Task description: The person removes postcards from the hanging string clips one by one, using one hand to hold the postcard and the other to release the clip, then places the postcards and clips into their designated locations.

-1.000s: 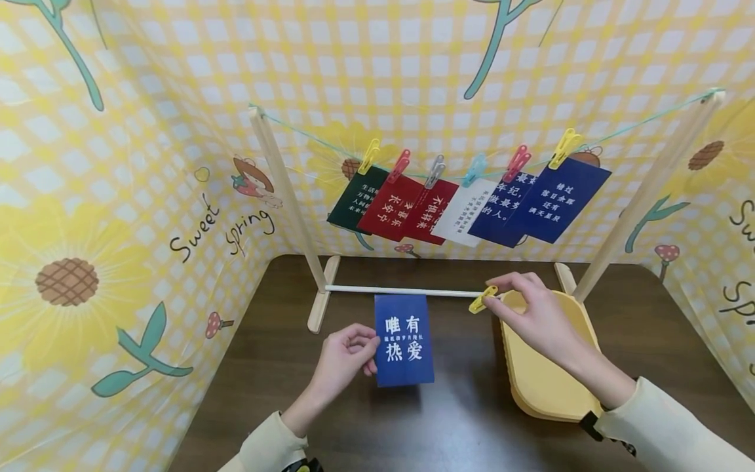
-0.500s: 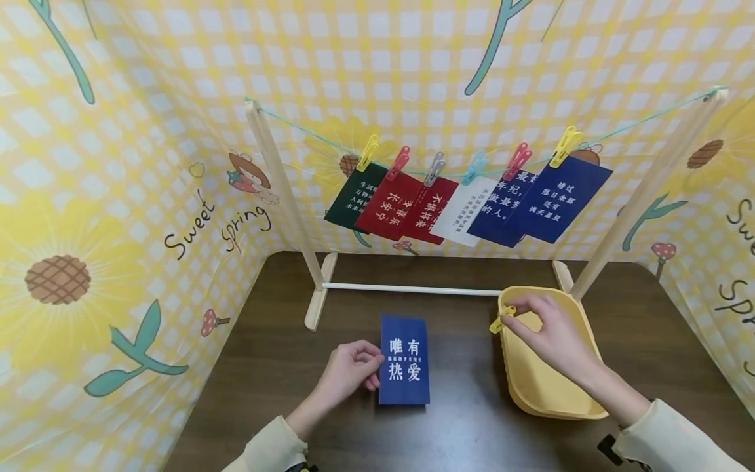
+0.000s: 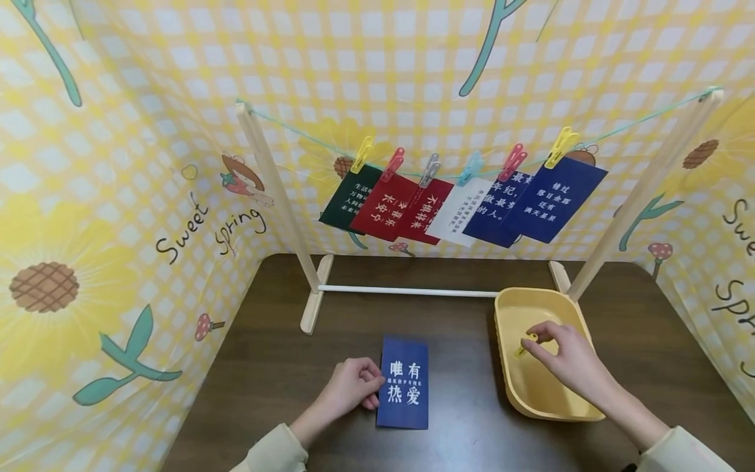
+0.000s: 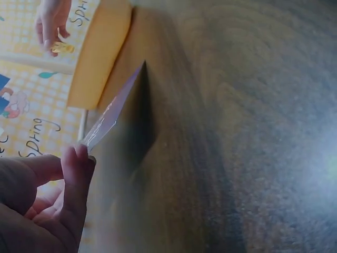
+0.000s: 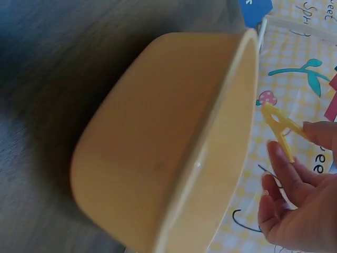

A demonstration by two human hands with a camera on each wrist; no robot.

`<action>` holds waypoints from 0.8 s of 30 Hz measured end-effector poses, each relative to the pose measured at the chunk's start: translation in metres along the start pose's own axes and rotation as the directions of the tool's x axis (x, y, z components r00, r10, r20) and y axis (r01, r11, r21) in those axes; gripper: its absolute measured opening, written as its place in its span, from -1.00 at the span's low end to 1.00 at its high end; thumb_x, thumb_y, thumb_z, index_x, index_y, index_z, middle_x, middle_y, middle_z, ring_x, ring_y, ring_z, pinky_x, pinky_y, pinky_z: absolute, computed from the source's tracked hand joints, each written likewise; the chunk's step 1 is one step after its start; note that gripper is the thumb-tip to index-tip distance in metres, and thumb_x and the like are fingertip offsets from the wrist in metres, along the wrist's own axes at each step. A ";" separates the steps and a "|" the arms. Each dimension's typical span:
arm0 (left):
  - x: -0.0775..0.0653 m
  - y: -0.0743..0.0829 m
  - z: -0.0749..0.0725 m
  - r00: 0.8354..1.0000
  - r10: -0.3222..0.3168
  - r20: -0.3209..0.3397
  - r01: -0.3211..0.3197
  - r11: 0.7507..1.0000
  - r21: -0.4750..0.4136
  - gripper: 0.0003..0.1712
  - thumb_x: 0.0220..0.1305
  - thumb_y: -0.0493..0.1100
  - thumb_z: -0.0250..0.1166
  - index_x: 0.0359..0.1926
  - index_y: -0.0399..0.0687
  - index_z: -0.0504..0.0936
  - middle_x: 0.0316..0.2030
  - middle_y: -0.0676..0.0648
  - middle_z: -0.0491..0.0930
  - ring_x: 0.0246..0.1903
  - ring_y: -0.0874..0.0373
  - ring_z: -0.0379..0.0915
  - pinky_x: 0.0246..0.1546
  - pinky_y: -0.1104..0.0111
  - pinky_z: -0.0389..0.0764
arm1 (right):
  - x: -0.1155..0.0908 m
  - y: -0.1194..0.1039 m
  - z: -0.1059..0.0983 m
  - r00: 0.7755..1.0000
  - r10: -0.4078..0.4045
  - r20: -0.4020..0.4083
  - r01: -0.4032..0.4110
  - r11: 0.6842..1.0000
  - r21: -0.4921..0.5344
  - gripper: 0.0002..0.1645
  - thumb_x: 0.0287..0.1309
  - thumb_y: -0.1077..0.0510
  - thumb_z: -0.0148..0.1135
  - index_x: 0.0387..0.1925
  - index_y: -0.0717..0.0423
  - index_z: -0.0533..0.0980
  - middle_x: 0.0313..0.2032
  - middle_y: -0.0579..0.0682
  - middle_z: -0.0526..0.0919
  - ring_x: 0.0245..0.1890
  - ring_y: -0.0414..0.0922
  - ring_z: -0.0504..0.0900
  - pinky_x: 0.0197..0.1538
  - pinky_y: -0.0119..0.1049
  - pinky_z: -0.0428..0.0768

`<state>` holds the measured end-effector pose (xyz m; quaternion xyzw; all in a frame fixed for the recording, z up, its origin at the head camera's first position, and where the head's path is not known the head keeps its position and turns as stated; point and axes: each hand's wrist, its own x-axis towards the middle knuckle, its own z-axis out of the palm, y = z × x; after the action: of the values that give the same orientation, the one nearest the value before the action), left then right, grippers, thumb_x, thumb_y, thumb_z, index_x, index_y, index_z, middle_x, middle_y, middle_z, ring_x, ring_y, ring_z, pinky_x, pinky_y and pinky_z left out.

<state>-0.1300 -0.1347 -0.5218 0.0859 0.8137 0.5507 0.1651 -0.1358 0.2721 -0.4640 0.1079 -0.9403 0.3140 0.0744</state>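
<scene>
A blue card with white characters [image 3: 404,410] is pinched at its left edge by my left hand [image 3: 349,387]. In the left wrist view the card [image 4: 113,113] tilts a little above the table, its shadow beneath. My right hand [image 3: 569,360] pinches a yellow clothespin [image 3: 525,345] between thumb and fingers, over the yellow basket [image 3: 512,393]. Seen from the right wrist, the clothespin [image 5: 279,126] stands beyond the basket's rim, and the fingers press its handle ends. The inside bottom of the basket is partly hidden by the right hand.
Behind the hands, a wooden frame [image 3: 274,183] carries a thin green string [image 3: 634,126]. Several cards, among them a white card [image 3: 457,213], hang from it by coloured clothespins. A white rod [image 3: 407,290] joins the frame's feet. Patterned cloth surrounds the brown table [image 3: 265,367].
The right hand has moved right and down with the yellow clothespin, from the basket's far left edge to over its inside. The left hand has lowered the blue card toward the table's front.
</scene>
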 end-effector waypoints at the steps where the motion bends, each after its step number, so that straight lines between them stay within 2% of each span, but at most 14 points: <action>1: 0.000 -0.001 0.000 1.000 -0.003 0.002 0.003 1.000 0.013 -0.92 0.34 -0.36 0.36 -0.28 -0.34 0.64 -0.54 -0.14 0.72 -0.69 0.21 0.63 -0.63 0.27 0.72 | -0.001 0.003 0.000 1.000 -0.001 0.012 0.001 1.000 -0.003 -0.77 0.30 0.08 0.41 -0.16 0.17 0.67 -0.31 -0.10 0.76 -0.18 0.02 0.65 -0.15 -0.08 0.57; 7: -0.002 -0.008 0.003 1.000 -0.002 0.018 0.001 0.997 0.079 -0.91 0.33 -0.36 0.37 -0.33 -0.30 0.63 -0.60 -0.10 0.68 -0.74 0.23 0.58 -0.69 0.31 0.68 | -0.005 0.015 0.005 0.999 -0.014 0.044 0.015 0.999 -0.030 -0.80 0.27 0.12 0.42 -0.23 0.20 0.67 -0.35 -0.07 0.76 -0.25 0.03 0.70 -0.20 -0.07 0.60; 12: -0.003 -0.014 0.007 0.999 -0.002 0.043 -0.001 0.996 0.084 -0.90 0.34 -0.38 0.36 -0.34 -0.30 0.61 -0.61 -0.09 0.67 -0.73 0.19 0.60 -0.68 0.33 0.68 | -0.011 0.024 0.013 0.998 -0.020 0.060 0.026 0.994 -0.108 -0.84 0.20 0.12 0.47 -0.30 0.12 0.67 -0.45 -0.16 0.71 -0.33 -0.04 0.67 -0.23 -0.07 0.60; 18: -0.004 -0.016 0.010 0.998 0.005 0.056 -0.010 0.996 0.092 -0.88 0.34 -0.40 0.35 -0.36 -0.30 0.59 -0.62 -0.09 0.66 -0.72 0.09 0.64 -0.67 0.32 0.69 | -0.014 0.035 0.020 0.986 -0.043 0.159 0.068 0.985 -0.156 -0.84 0.15 0.08 0.49 -0.43 0.04 0.66 -0.54 -0.24 0.62 -0.49 -0.25 0.53 -0.38 -0.25 0.54; 21: -0.003 -0.015 0.010 0.998 0.017 0.053 -0.023 0.994 0.111 -0.87 0.33 -0.40 0.36 -0.37 -0.29 0.59 -0.62 -0.10 0.66 -0.72 0.05 0.64 -0.67 0.33 0.68 | -0.015 0.039 0.021 0.976 -0.023 0.216 0.056 0.988 -0.147 -0.81 0.14 0.06 0.48 -0.42 0.07 0.64 -0.55 -0.21 0.61 -0.49 -0.24 0.54 -0.40 -0.25 0.54; 24: -0.002 -0.013 0.010 0.998 0.025 0.052 -0.032 0.990 0.140 -0.85 0.31 -0.39 0.37 -0.40 -0.27 0.58 -0.64 -0.11 0.66 -0.72 0.01 0.65 -0.68 0.33 0.68 | -0.016 0.041 0.021 0.963 0.026 0.267 0.008 0.992 -0.125 -0.78 0.16 0.06 0.47 -0.39 0.08 0.61 -0.54 -0.17 0.64 -0.47 -0.20 0.59 -0.39 -0.23 0.56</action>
<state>-0.1240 -0.1311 -0.5369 0.1225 0.8448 0.4920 0.1711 -0.1327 0.2938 -0.5079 0.1402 -0.9600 0.2375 -0.0486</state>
